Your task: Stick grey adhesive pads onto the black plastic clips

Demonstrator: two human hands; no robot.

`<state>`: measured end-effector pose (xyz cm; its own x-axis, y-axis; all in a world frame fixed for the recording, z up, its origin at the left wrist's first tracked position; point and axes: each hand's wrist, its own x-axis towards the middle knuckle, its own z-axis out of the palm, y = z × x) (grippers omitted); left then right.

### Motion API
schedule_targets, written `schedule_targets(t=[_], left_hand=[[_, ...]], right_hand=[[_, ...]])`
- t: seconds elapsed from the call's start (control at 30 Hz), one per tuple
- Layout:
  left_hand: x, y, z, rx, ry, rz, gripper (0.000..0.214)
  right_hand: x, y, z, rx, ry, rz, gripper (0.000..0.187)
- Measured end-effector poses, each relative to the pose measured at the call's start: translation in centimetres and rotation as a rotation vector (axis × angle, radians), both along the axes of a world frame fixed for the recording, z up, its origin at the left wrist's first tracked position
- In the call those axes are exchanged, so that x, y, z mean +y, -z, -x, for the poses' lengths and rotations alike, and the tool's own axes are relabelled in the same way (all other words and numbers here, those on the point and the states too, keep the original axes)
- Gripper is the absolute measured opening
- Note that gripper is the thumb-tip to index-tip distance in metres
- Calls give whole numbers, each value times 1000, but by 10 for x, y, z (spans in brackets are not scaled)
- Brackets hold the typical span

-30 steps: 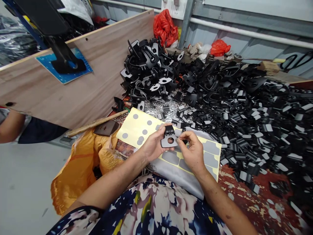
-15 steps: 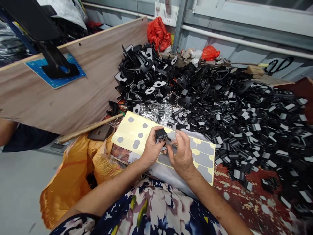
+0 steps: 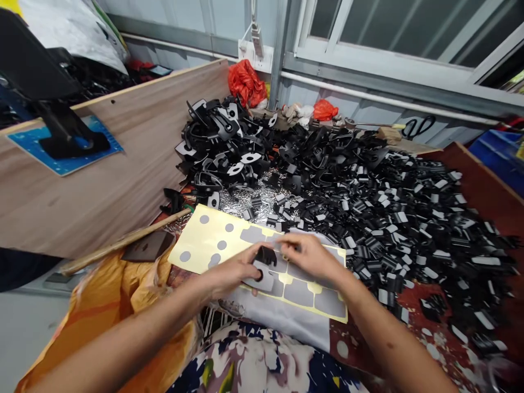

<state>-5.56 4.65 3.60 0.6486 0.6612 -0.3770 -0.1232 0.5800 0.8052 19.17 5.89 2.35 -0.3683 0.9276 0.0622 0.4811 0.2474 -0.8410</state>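
My left hand (image 3: 231, 273) is closed around a black plastic clip part (image 3: 267, 255). The part's flat grey face (image 3: 265, 281), with a round hole in it, is turned up toward me. Just to the right, my right hand (image 3: 309, 254) is over a yellow backing sheet (image 3: 196, 240) with curled fingers, pressed together near the clip; anything between the fingertips is hidden. On the sheet are grey round stickers (image 3: 221, 245) at the left and larger grey tab-shaped stickers (image 3: 298, 293) at the right.
Behind the sheet lie shiny metal pins (image 3: 262, 194) and a wide heap of black plastic parts (image 3: 380, 202). A wooden board (image 3: 135, 158) stands at the left. A wooden stick (image 3: 126, 240), a brown block (image 3: 148, 245) and an orange sack (image 3: 110, 316) sit in front.
The clip part has turned so that its grey holed face shows. My right hand has come away from it, to the right over the sheet. The camera view has shifted.
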Motion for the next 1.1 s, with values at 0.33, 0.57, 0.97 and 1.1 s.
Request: schedule_targets(t=[0.33,0.57,0.97,1.1], left_hand=[[106,-98,27,-205,-605,-184,48],[49,-1,-32,-250,-391,140,65],[29,26,-39,50,-140,40,51],[28,43,-47,35,-140,-9,50]], right_hand=[[162,-34,-22,-428,586,-220,10],[51,-18,13,-421,139,-591,23],[-121,35,15,-3,211,-172,26],[-125,37,18,15,202,-68,20]])
